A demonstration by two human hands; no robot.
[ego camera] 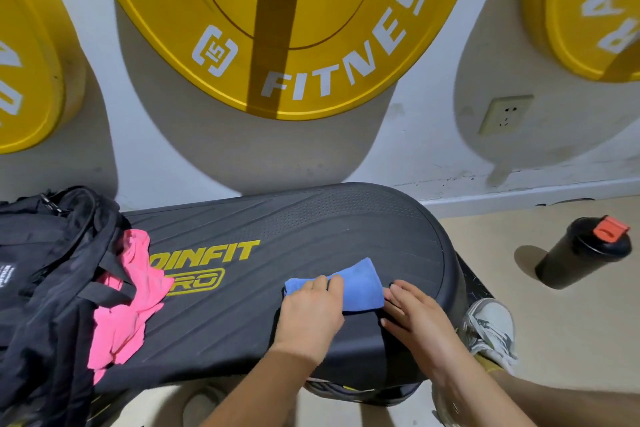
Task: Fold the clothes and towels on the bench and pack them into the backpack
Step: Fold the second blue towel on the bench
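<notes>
A small blue cloth towel (pixel 349 284), already folded down to a compact rectangle, is pressed flat on the black ribbed desk (pixel 277 229) at lower centre of the frame: the left hand (pixel 310 308) is laid palm-down over its left half with fingers loosely curled, and the right hand (pixel 412 312) is spread open against its right edge, gripping nothing. A crumpled pink garment (pixel 128 298) is seen unfolded at left, draped against the open black fabric backpack (pixel 45 270). Judged from this, the towel's packing and the garment's folding and packing are left; the backpack's contents cannot be seen.

Head view: looks forward-down, close over bench (pixel 311 229), facing wall (pixel 433 149).
</notes>
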